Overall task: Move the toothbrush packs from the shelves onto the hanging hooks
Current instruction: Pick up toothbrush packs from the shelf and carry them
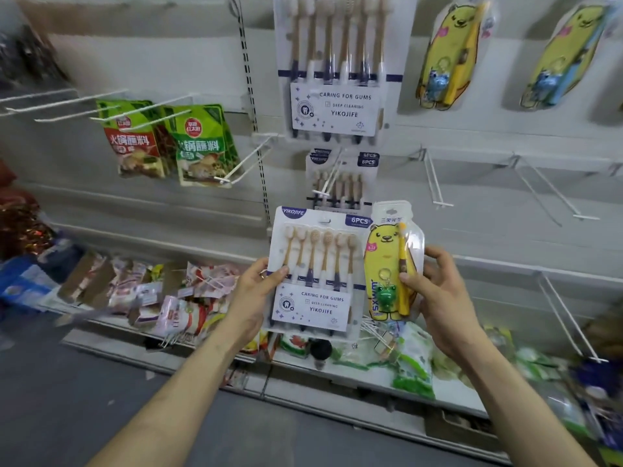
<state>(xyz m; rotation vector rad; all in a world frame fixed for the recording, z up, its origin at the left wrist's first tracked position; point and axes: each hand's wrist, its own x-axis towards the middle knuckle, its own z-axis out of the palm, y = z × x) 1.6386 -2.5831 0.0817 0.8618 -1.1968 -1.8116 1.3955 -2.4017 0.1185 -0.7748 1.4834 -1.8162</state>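
My left hand (251, 291) grips a white six-piece toothbrush pack (317, 264) by its left edge, thumb on the front. My right hand (438, 294) pinches a yellow bear child's toothbrush pack (387, 261) with a green frog charm by its right side. Both packs are held upright side by side in front of the shelving. The same six-piece packs hang on hooks above: one at the top (337, 69) and more behind (340, 183). Two yellow bear packs (451, 52) (563, 59) hang at the upper right.
Bare white hooks (435, 183) (553, 193) (569, 318) stick out at the right, others (236, 166) (67, 102) at the left. Green sauce pouches (168, 143) hang at the left. The low shelf (354, 375) holds mixed packets and green bags.
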